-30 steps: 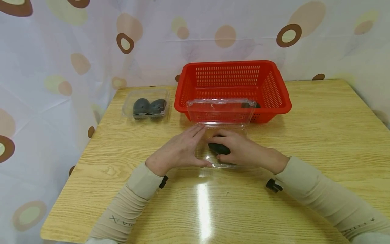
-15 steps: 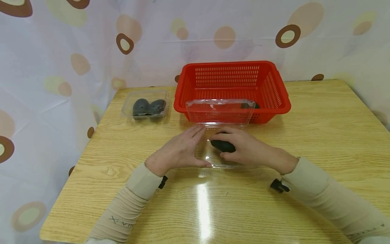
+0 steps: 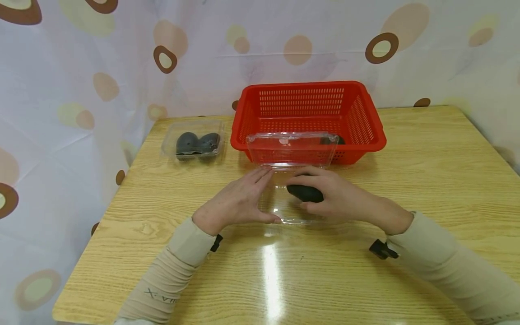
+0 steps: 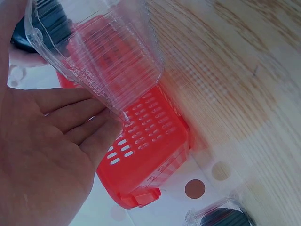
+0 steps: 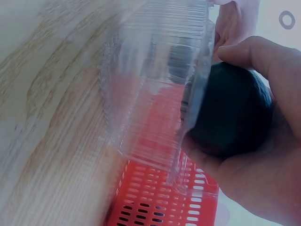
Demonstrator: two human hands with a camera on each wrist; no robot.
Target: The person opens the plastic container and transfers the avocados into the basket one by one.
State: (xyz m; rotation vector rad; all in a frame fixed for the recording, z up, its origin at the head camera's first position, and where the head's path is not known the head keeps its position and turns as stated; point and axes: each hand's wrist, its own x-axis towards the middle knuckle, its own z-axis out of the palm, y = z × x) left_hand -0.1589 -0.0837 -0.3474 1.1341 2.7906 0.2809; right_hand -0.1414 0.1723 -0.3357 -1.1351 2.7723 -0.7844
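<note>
My right hand (image 3: 331,192) grips a dark green avocado (image 3: 305,193) between thumb and fingers. It is over the right part of a clear plastic clamshell box (image 3: 284,211), whose lid (image 3: 286,149) stands raised at the back. In the right wrist view the avocado (image 5: 230,113) is at the box's rim, outside its clear wall (image 5: 141,103). My left hand (image 3: 239,198) spans the box's left side with fingers straight and thumb by the front edge. In the left wrist view its fingertips touch the rim (image 4: 84,82).
A red slotted basket (image 3: 304,148) stands behind the box, with a dark avocado (image 3: 339,140) in its right front corner. To the left is a closed clear box (image 3: 168,143) holding two avocados (image 3: 188,143). A patterned cloth (image 3: 264,27) hangs behind the table (image 3: 195,289).
My right hand, with the avocado in it, has shifted to the right and slightly up within the box's outline. My left hand has stayed at the box's left side.
</note>
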